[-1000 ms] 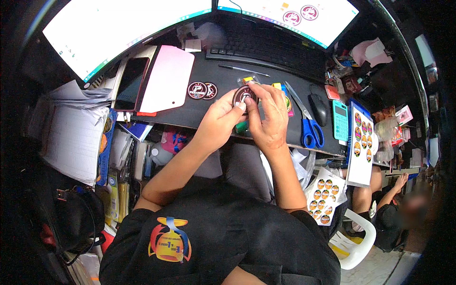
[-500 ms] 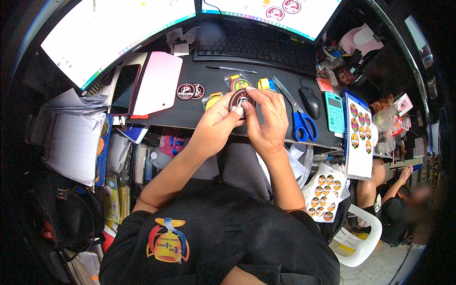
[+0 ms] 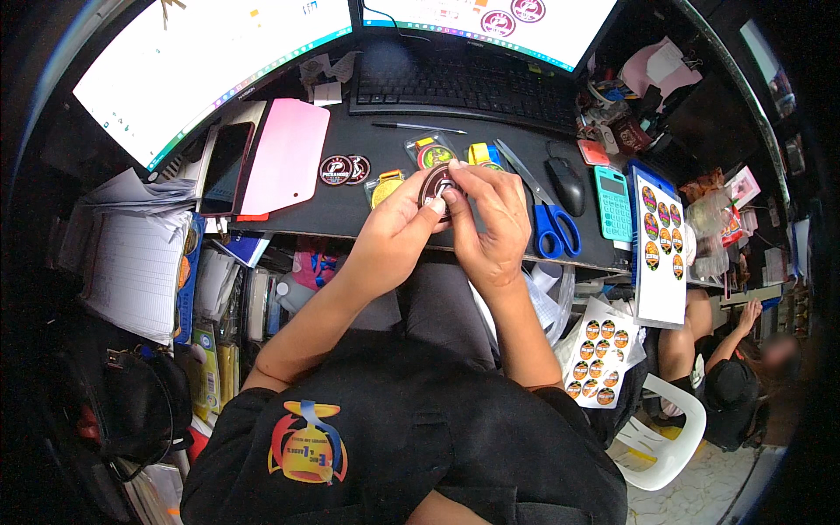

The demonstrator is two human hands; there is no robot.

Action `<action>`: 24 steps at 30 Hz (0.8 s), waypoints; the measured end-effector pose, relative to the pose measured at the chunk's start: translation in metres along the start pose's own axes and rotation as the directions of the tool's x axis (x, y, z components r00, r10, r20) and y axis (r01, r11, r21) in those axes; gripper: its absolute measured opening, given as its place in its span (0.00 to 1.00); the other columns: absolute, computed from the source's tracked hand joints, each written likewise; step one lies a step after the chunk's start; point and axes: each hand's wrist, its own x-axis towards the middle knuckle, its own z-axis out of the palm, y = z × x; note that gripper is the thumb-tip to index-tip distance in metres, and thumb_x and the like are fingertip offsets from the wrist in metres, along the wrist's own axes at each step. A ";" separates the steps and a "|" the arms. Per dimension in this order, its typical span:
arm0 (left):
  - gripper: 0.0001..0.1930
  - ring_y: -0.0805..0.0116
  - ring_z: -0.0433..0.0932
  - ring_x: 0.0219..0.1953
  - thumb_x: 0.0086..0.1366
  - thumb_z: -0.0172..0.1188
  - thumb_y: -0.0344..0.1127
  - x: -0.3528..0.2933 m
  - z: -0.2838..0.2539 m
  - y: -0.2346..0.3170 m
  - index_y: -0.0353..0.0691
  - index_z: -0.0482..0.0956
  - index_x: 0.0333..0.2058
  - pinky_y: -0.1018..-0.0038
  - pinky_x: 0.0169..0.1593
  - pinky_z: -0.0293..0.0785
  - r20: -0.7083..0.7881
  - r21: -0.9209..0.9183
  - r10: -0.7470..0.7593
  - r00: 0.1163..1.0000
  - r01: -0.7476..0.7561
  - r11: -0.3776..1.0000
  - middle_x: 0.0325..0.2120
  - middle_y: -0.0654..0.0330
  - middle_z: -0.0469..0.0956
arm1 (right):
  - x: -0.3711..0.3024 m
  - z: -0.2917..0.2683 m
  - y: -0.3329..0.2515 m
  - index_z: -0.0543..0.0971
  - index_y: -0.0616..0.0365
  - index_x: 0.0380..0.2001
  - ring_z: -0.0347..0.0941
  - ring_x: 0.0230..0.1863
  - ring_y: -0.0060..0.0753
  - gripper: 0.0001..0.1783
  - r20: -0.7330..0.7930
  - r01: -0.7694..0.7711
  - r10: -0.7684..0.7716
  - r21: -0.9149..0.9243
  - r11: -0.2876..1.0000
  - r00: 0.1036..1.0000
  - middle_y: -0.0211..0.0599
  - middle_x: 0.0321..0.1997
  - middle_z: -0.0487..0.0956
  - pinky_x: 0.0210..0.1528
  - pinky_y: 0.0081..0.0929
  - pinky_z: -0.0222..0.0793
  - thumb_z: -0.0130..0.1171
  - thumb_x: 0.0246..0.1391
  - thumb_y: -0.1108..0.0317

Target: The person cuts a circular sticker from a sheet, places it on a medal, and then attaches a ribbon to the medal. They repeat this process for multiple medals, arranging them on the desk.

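A round maroon disc (image 3: 435, 185) with a white printed design is held over the desk's front edge. My left hand (image 3: 395, 223) pinches its left and lower side, with the thumb on its face. From the right, my right hand (image 3: 492, 219) grips the same disc, thumb on its face and fingers along its upper edge. Two similar discs (image 3: 336, 170) lie overlapping on the desk to the left. Just beyond my hands lie medals in clear pouches, one yellow (image 3: 384, 190) and one green and red (image 3: 433, 155). A blue and yellow ribbon (image 3: 480, 154) is partly hidden by my right hand.
Blue-handled scissors (image 3: 556, 231), a black mouse (image 3: 567, 185) and a teal calculator (image 3: 613, 205) lie to the right. Sticker sheets (image 3: 662, 293) are farther right. A pink card (image 3: 278, 162) and phone (image 3: 229, 166) lie left. Behind are a pen (image 3: 411, 127) and keyboard (image 3: 455, 90). Another person sits at far right.
The whole view has shifted slightly. Both hands keep their grip on the maroon disc, with hardly any movement of the fingers.
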 end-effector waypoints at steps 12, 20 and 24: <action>0.18 0.74 0.70 0.51 0.71 0.42 0.29 -0.004 0.004 0.009 0.30 0.62 0.58 0.75 0.56 0.70 -0.012 0.024 0.021 1.000 -0.020 1.000 0.48 0.56 0.70 | 0.003 -0.002 -0.008 0.78 0.62 0.43 0.72 0.39 0.43 0.19 -0.005 -0.029 0.029 -0.010 1.000 1.000 0.43 0.38 0.78 0.43 0.35 0.66 0.63 0.45 0.77; 0.22 0.72 0.69 0.55 0.71 0.43 0.30 -0.006 0.001 0.013 0.32 0.58 0.61 0.74 0.56 0.70 0.024 0.038 0.021 0.999 -0.022 0.999 0.53 0.57 0.68 | 0.003 -0.002 -0.011 0.78 0.61 0.44 0.73 0.39 0.42 0.20 -0.026 0.034 -0.035 -0.055 0.998 0.999 0.41 0.40 0.77 0.43 0.34 0.66 0.63 0.44 0.77; 0.23 0.72 0.68 0.56 0.70 0.43 0.29 -0.005 0.000 0.014 0.33 0.56 0.62 0.74 0.55 0.71 0.035 -0.028 0.026 0.999 -0.025 0.999 0.55 0.56 0.67 | 0.002 0.002 -0.011 0.79 0.61 0.41 0.73 0.40 0.43 0.18 -0.052 0.071 -0.075 -0.078 0.994 0.996 0.40 0.40 0.77 0.44 0.35 0.66 0.64 0.42 0.78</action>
